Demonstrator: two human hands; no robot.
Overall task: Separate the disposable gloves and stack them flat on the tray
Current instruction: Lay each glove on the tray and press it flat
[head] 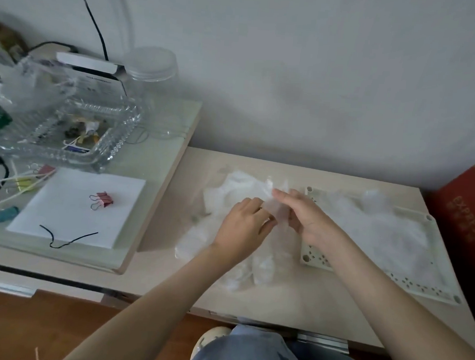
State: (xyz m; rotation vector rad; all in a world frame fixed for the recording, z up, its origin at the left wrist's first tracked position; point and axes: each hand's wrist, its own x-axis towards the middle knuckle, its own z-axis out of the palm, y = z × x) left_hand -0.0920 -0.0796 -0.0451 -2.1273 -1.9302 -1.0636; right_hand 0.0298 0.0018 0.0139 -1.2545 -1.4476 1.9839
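Note:
A loose heap of thin clear disposable gloves (229, 196) lies on the low beige table, left of a cream perforated tray (313, 262). More crumpled clear gloves (378, 224) lie piled on the tray. One translucent glove (276, 207) is pinched between both hands above the heap. My left hand (244, 224) grips its left edge with the fingers curled. My right hand (303, 214) holds its right side, index finger stretched along the top.
A raised side table at left carries a glass dish (94, 132), a clear jar (153, 74), white paper (70, 211) with a pink binder clip (103, 199), cables and clips. A red cardboard box (467, 216) stands right of the tray. The wall runs close behind.

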